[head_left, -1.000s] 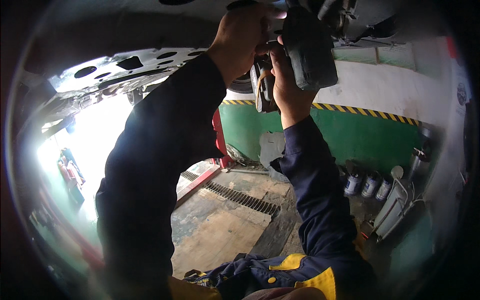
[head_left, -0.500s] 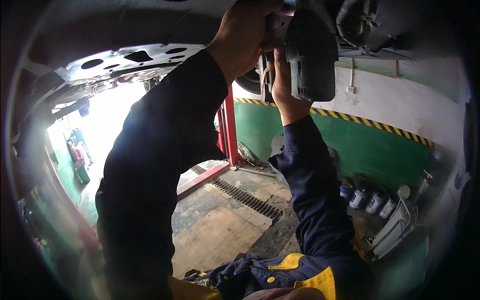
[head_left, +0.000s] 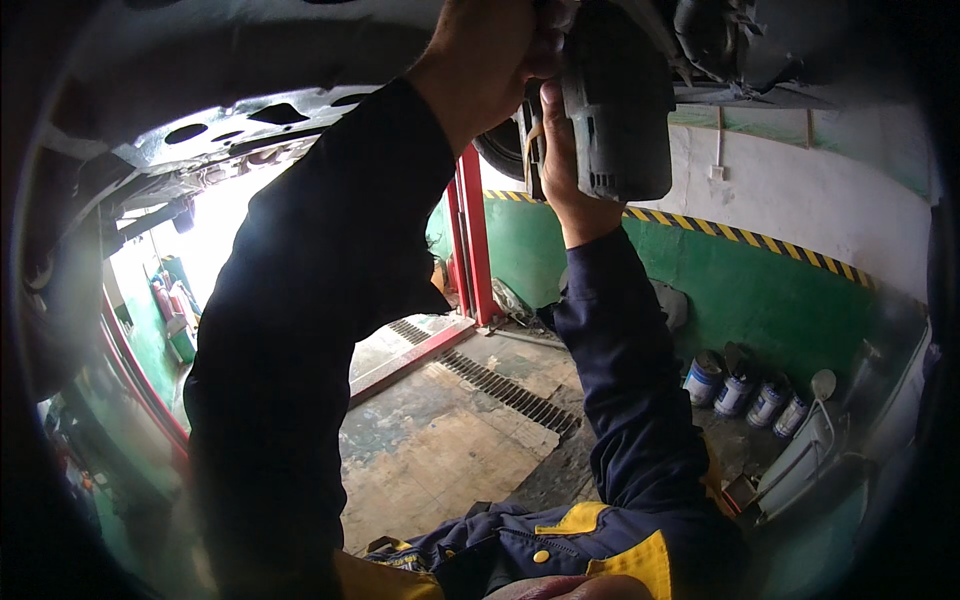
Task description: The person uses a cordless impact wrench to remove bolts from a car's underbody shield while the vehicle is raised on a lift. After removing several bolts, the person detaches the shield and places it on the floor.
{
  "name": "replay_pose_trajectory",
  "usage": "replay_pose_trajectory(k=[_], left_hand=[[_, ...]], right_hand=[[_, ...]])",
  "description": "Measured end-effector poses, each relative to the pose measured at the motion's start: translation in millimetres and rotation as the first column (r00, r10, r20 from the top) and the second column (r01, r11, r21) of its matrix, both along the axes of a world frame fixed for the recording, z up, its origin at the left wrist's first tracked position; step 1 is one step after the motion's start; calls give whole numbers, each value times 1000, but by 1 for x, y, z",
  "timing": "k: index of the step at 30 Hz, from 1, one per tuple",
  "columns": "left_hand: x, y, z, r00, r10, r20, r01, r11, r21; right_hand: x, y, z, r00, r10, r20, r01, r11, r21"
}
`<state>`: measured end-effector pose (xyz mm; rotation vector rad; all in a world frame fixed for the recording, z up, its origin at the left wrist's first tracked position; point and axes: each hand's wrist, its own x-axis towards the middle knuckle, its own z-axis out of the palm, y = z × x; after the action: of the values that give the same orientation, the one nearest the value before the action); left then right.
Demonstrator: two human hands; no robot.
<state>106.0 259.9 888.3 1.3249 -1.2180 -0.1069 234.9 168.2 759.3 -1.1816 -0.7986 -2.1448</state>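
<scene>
Overhead, under a raised vehicle, both my arms reach up in dark sleeves. My right hand (head_left: pixel 572 190) is wrapped round a black boxy housing (head_left: pixel 622 125) with a rounded lower end and small slots. The thumb points upward along its left side, and the other fingers are hidden behind it. Left of the housing's upper part, my left hand (head_left: pixel 482 62) is closed, its fingers bent close to the vehicle's underside (head_left: pixel 300 45). What those fingers hold, if anything, is too dark to make out.
A pale metal panel with holes (head_left: pixel 225 130) runs overhead at the left. Below are a red lift post (head_left: pixel 474 240), a floor grating (head_left: pixel 505 388) and several cans (head_left: pixel 735 393) by the green wall (head_left: pixel 740 290). A grey bin-like object (head_left: pixel 800 465) stands at right.
The view has shifted slightly, so post, cans and wall sit farther right. Both hands and the black housing have moved slightly up and left in view; the right hand keeps its grip.
</scene>
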Motion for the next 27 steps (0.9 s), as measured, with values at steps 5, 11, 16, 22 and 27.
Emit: replay_pose_trajectory(k=[5,11,16,22,27], left_hand=[[13,-16,-7,576,692,435,-647,711,-275],[1,-42,-14,321,716,620,-669,634,-387],[3,-56,-17,469,692,549,-632,697,-339],[33,-53,-35,-536,660,526,-711,-17,-703],[87,-31,-42,230,940,252,-735,337,-588]], right_hand=[[-25,-4,15,759,651,-8,-641,744,-190],[-52,-41,25,983,66,-174,-90,987,-134],[-37,-43,12,948,271,-165,-296,944,-149],[0,-46,-24,812,546,-205,-580,791,-193],[33,-53,-56,657,699,-281,-752,634,-182]])
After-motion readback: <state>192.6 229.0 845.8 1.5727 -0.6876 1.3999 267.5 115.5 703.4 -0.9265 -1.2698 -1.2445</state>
